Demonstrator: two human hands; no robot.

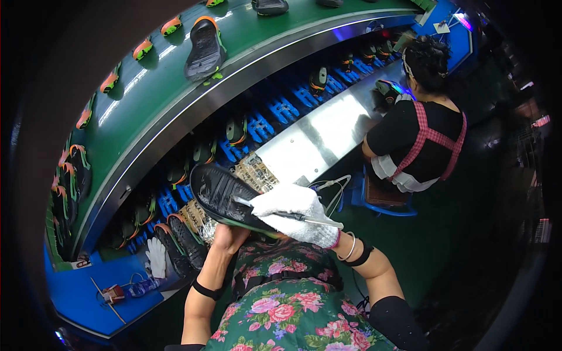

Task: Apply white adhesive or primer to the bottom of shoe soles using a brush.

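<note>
My bare left hand (229, 236) grips a black shoe sole (221, 188) from its near side, the fingers partly hidden under it. The sole is tilted with its dark, ridged inner face up, and a bit of green and orange shows along its lower edge. My right hand (293, 212), in a white knit glove, is closed around a slim brush-like tool (322, 222) with a metallic handle. The tool's pale tip touches or hovers just over the sole's inner face; I cannot tell which.
Soles with orange trim (206, 50) line a green conveyor (152, 99) at the far left. Blue holders (259, 127) carry more shoes below it. A spare white glove (156, 257) lies left, beside two dark soles (186, 240). A co-worker (427, 128) sits at the right by a metal tabletop (319, 137).
</note>
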